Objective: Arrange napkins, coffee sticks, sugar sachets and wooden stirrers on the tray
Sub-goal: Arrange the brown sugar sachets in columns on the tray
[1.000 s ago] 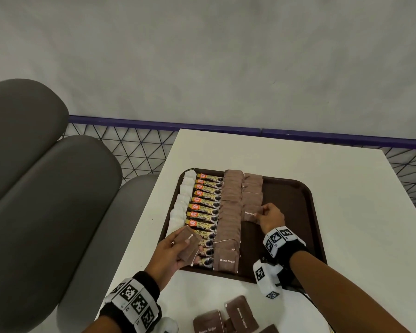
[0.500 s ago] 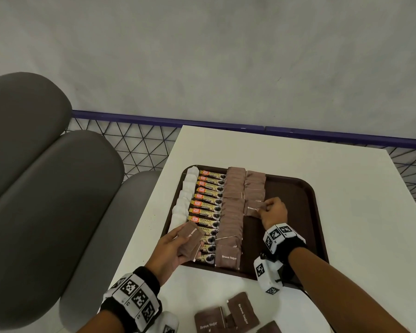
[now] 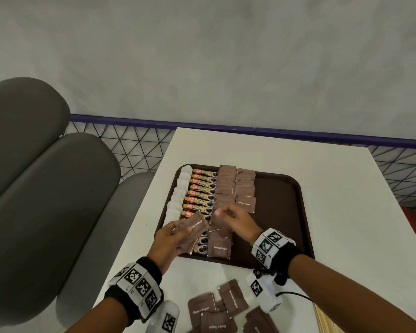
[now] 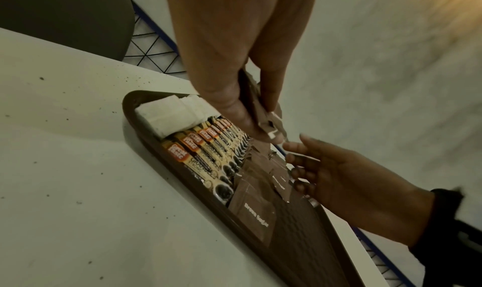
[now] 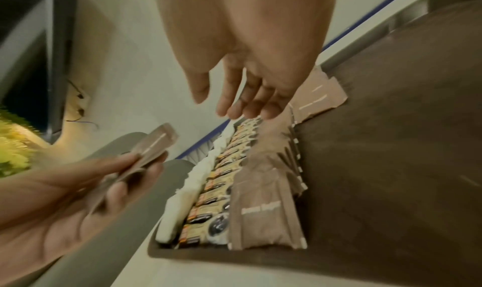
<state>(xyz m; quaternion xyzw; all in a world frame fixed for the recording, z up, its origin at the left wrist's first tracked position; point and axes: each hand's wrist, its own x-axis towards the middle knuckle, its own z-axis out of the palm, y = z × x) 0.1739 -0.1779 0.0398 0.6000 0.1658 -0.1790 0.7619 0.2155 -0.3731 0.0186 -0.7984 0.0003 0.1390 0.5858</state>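
Observation:
The brown tray [image 3: 279, 212] holds a column of white napkins [image 3: 178, 195], then coffee sticks [image 3: 201, 192], then two columns of brown sugar sachets [image 3: 225, 186]. The second, shorter column [image 3: 245, 188] ends about halfway down the tray. My left hand [image 3: 173, 237] grips a small stack of sugar sachets [image 3: 193, 230] over the tray's near left corner, edge-on in the left wrist view [image 4: 262, 110]. Just right of that stack my right hand [image 3: 223, 213] hovers empty, its fingers [image 5: 234, 104] loosely extended.
Several loose brown sugar sachets [image 3: 216, 306] lie on the white table [image 3: 346, 212] near me. Wooden stirrers [image 3: 322, 319] show at the bottom right edge. A grey padded bench [image 3: 46, 188] is to the left, a wire-mesh rail [image 3: 142, 150] behind. The tray's right half is bare.
My right hand let go of the sachet it was setting in the second column and moved left to the stack in my left hand. The left hand barely shifted.

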